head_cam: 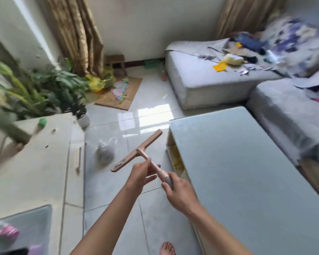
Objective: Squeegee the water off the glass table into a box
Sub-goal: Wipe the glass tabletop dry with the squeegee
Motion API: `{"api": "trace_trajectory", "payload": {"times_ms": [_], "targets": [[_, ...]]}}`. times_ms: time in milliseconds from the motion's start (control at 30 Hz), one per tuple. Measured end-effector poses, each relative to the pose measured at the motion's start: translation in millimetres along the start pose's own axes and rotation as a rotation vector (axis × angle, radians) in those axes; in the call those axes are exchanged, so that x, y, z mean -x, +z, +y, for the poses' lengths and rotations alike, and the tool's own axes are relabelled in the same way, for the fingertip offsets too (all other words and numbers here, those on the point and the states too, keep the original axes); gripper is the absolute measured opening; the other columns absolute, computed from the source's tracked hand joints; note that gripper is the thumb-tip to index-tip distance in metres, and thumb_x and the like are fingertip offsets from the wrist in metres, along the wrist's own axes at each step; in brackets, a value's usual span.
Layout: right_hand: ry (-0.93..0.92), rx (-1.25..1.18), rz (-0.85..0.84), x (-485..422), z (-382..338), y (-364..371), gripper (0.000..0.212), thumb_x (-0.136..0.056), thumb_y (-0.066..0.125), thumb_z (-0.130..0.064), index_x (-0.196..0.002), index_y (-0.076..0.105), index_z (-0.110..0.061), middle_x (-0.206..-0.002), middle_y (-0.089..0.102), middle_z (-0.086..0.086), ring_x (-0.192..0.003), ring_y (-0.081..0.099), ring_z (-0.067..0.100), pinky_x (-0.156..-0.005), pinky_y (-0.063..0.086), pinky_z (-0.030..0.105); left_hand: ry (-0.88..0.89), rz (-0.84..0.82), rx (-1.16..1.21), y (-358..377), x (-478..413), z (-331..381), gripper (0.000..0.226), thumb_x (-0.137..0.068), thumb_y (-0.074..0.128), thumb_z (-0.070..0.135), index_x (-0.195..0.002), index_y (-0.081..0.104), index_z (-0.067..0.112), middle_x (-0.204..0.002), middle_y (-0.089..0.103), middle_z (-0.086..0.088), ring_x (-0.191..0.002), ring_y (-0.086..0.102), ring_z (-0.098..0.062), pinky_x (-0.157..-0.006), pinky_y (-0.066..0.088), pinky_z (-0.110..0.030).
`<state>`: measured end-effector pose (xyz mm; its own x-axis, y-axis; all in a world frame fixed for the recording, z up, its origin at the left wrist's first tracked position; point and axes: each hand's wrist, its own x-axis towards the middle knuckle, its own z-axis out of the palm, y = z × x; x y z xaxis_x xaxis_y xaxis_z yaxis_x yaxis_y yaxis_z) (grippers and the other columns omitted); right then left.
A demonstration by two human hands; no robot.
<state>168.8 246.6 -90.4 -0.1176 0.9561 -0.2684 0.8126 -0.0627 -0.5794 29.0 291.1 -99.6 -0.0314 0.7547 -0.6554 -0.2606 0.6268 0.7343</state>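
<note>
A person stands on a tiled floor, holding a pink squeegee [136, 150] in the air just left of the bench [238, 162], a low glass-topped table. The squeegee is T-shaped, a long straight blade crossing a slim handle. It hangs above the floor and does not touch the bench.

The right hand [179, 192] is wrapped round the grey grip at the handle's end. The left hand [140, 172] pinches the shaft closer to the blade, thumb on top. The hands are apart, both clamped on the tool.

It looks light and stiff, likely plastic, with a softer wiping edge that should bend slightly under pressure. The grey grip seems the natural place to hold it one-handed. The bench top looks smooth and is probably slippery when wet. Any water on it is too faint to make out. No box can be picked out.
</note>
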Motion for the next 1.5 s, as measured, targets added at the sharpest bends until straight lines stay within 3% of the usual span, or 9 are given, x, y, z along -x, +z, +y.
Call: {"api": "trace_trajectory", "payload": {"times_ms": [67,200,367,533,767,1167,1267,1367,1500], "targets": [[0.039,0.01,0.058,-6,26,-29,0.029,-0.093,0.049,-0.036,-0.117,0.052,-0.02,-0.108,0.067,0.009,-0.1,0.059,0.031,-0.067,0.031,0.032,-0.012,-0.053,-0.031,41,-12,5,0.028,-0.101,0.044,0.022,-0.088,0.062,0.005,-0.093,0.07,-0.015,-0.089,0.066,-0.027,-0.087,0.049,-0.038],[0.141,0.048,0.114,-19,72,-75,0.032,-0.094,0.047,-0.036,-0.119,0.05,-0.018,-0.109,0.066,0.011,-0.101,0.059,0.033,-0.073,0.042,0.034,-0.03,-0.168,-0.159,115,-38,16,0.027,-0.098,0.047,0.016,-0.081,0.065,0.005,-0.079,0.072,-0.008,-0.083,0.065,-0.022,-0.084,0.049,-0.033],[0.268,0.007,0.128,-48,113,-94,0.028,-0.095,0.046,-0.034,-0.116,0.047,-0.015,-0.11,0.065,0.011,-0.1,0.059,0.033,-0.073,0.043,0.035,-0.078,-0.248,-0.265,171,-85,23,0.026,-0.1,0.046,0.015,-0.1,0.063,-0.005,-0.069,0.071,-0.005,-0.055,0.065,-0.009,-0.056,0.053,-0.018],[0.383,-0.063,0.06,-118,154,-84,0.028,-0.095,0.046,-0.032,-0.115,0.045,-0.012,-0.115,0.062,0.013,-0.104,0.057,0.033,-0.08,0.043,0.036,-0.168,-0.305,-0.308,202,-168,26,0.027,-0.101,0.042,0.012,-0.101,0.057,-0.011,-0.046,0.059,0.003,-0.035,0.051,-0.004,-0.037,0.04,-0.013],[0.458,-0.301,0.052,-272,194,-51,0.038,-0.094,0.043,-0.024,-0.132,0.037,-0.022,-0.133,0.051,0.003,-0.117,0.051,0.024,-0.09,0.041,0.031,-0.25,-0.311,-0.457,221,-324,46,0.011,-0.098,0.05,0.015,-0.094,0.056,0.006,-0.09,0.07,-0.009,-0.057,0.062,-0.008,-0.059,0.045,-0.019],[0.502,-0.106,-0.005,-479,266,4,0.045,-0.1,0.031,-0.027,-0.143,0.031,-0.041,-0.111,0.052,0.01,-0.101,0.055,0.034,-0.084,0.043,0.038,-0.247,-0.259,-0.818,187,-535,43,0.023,-0.098,0.04,0.01,-0.094,0.062,0.009,-0.087,0.067,-0.01,-0.071,0.059,-0.02,-0.063,0.043,-0.026],[0.512,-0.066,-0.047,-473,280,12,0.05,-0.099,0.031,-0.023,-0.144,0.025,-0.044,-0.097,0.042,0.005,-0.094,0.056,0.034,-0.077,0.043,0.037,-0.062,-0.104,-1.007,168,-558,34,0.022,-0.094,0.043,0.01,-0.085,0.063,0.015,-0.084,0.069,-0.008,-0.072,0.061,-0.026,-0.068,0.047,-0.034],[0.538,-0.069,-0.061,-437,288,15,0.049,-0.1,0.03,-0.026,-0.144,0.022,-0.048,-0.094,0.04,0.002,-0.09,0.056,0.032,-0.072,0.042,0.036,0.175,0.073,-1.272,154,-571,29,0.021,-0.092,0.044,0.016,-0.102,0.062,0.019,-0.102,0.064,-0.001,-0.094,0.058,-0.023,-0.075,0.044,-0.035],[0.656,-0.061,-0.108,-375,296,7,0.047,-0.101,0.027,-0.031,-0.142,0.019,-0.054,-0.1,0.048,0.001,-0.093,0.058,0.028,-0.076,0.043,0.036,0.271,-0.073,-1.516,144,-587,25,0.048,-0.092,0.043,0.008,-0.14,0.041,0.013,-0.144,0.037,-0.008,-0.132,0.031,-0.027,-0.099,0.037,-0.042]]}}
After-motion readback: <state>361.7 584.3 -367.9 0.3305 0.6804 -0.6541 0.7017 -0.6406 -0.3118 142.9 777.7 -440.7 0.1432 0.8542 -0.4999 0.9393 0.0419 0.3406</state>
